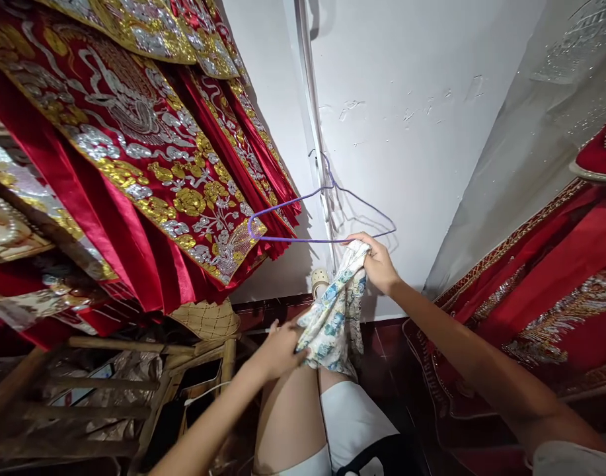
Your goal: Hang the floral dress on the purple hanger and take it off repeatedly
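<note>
A purple hanger (297, 238) hangs by its hook at a metal upright on the white wall. My right hand (380, 266) is closed at the hanger's lower bar, pinching the top of a white cloth garment (334, 317) with blue and green flowers. Whether the fingers also grip the bar, I cannot tell. The garment droops in folds over my lap. Lower down, my left hand (281, 350) grasps its left edge, slightly blurred, with part of the fingers hidden by the cloth.
Red costumes (154, 158) with gold and silver embroidery hang on the left, and another red beaded garment (545, 297) is on the right. A bamboo chair (228, 360) stands at lower left, with a phone (82, 385) near it. A beige pipe-like piece (320, 279) sits by the wall's foot.
</note>
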